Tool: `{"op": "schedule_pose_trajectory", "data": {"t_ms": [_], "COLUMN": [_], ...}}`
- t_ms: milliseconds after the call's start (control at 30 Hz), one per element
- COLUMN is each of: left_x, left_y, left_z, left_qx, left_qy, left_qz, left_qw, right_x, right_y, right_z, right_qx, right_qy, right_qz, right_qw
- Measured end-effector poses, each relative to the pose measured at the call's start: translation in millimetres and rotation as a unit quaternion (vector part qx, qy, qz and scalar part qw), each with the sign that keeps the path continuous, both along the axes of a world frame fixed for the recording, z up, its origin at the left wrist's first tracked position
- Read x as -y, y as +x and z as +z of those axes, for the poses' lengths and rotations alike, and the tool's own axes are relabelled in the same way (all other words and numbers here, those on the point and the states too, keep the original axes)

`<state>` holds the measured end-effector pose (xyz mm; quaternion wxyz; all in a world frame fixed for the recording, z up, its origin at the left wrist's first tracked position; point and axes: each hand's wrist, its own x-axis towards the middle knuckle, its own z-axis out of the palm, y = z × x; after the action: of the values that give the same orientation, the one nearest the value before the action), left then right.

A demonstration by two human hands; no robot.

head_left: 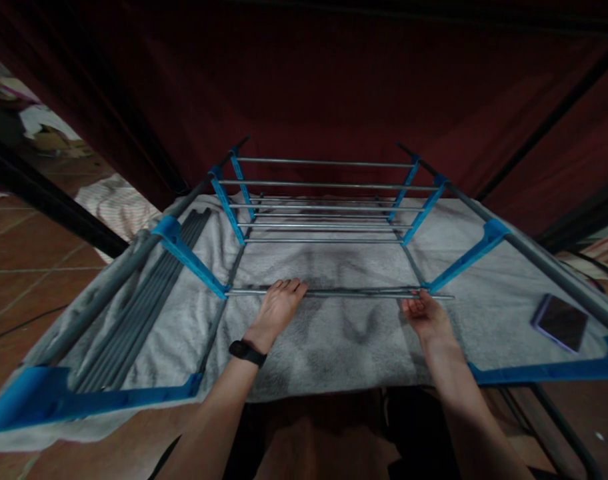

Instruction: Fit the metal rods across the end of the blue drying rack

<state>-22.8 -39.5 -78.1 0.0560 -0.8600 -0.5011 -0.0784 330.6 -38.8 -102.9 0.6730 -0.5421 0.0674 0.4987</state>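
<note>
Two bare hands are on one thin metal rod [354, 293] in the head view, and its long axis runs left to right across the scene, at the far end of both forearms. The left hand [279, 307] curls its fingers down over the rod's left part, closed around it. The right hand [427, 313] pinches it between nearly closed fingertips from the near side and is much the closer to its right end. That end sticks out rightward past the foot of the right blue bracket [464, 260]; the left end lies by the foot of the left blue bracket [194, 268]. Between the hands a second line runs close alongside; whether it is another rod, I cannot tell. Grey tubes [149, 293] lie far left, pointing near to far.
</note>
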Motion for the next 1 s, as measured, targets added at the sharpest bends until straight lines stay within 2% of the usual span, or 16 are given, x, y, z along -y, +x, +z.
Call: {"op": "schedule_pose_trajectory", "data": {"t_ms": [333,733,1000], "left_x": [-4.5,-7.2,-6.5], "left_y": [-0.5,-1.3,-2.0], "left_z": [-2.0,-1.7,3.8], "left_qx": [0.002,0.013,0.011], "left_qy": [-0.009,-0.003,-0.033], "left_qz": [0.002,0.011,0.025], "left_qw": [1.000,1.000,0.999], "right_x": [-4.9,-0.7,-1.2], "right_y": [2.3,-5.9,-6.6], "right_z": [-5.6,-2.0,-3.9], "right_qx": [0.023,0.013,0.005], "right_qy": [-0.014,0.021,0.048], "right_qz": [0.047,0.022,0.023], "right_qw": [0.999,0.999,0.999]}}
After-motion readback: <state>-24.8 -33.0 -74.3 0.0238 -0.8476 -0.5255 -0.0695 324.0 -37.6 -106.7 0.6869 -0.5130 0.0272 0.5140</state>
